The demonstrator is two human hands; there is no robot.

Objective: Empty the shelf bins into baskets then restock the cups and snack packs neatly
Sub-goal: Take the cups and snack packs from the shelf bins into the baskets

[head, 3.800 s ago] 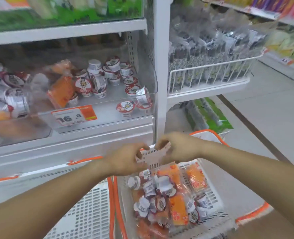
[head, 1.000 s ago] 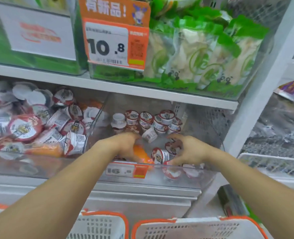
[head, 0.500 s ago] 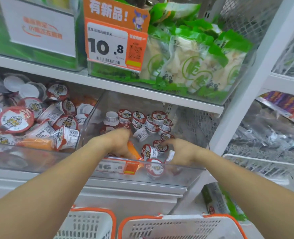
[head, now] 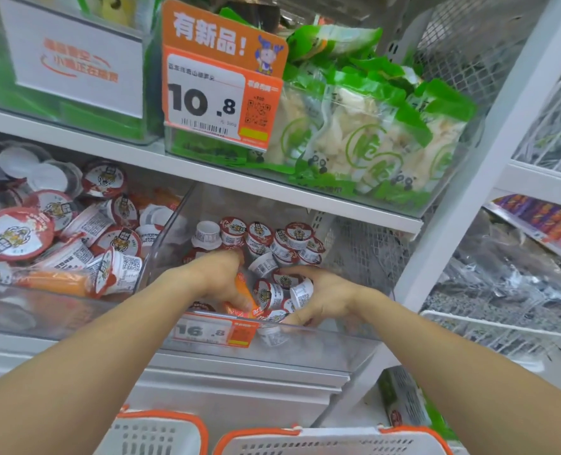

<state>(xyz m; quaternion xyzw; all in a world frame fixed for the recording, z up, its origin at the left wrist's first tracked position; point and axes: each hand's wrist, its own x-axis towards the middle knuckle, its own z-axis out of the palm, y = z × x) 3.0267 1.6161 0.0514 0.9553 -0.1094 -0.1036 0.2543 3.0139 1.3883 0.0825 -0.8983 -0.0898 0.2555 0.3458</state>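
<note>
both hands (head: 216, 277) (head: 325, 298) among cups (head: 269, 293) in clear bin (head: 322, 343)

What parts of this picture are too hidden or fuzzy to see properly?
All from the head view:
- Left hand: fingertips hidden behind its own back, so its grip on the orange pack is unclear.
- Baskets: cut off by the bottom edge, insides unseen.
- White sign: orange writing too blurred to read.
- Cups under the right hand: partly covered, count unclear.

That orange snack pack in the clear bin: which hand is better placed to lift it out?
Probably left: the left hand already touches the flat orange snack pack; the right hand curls around small red-and-white cups.
</note>
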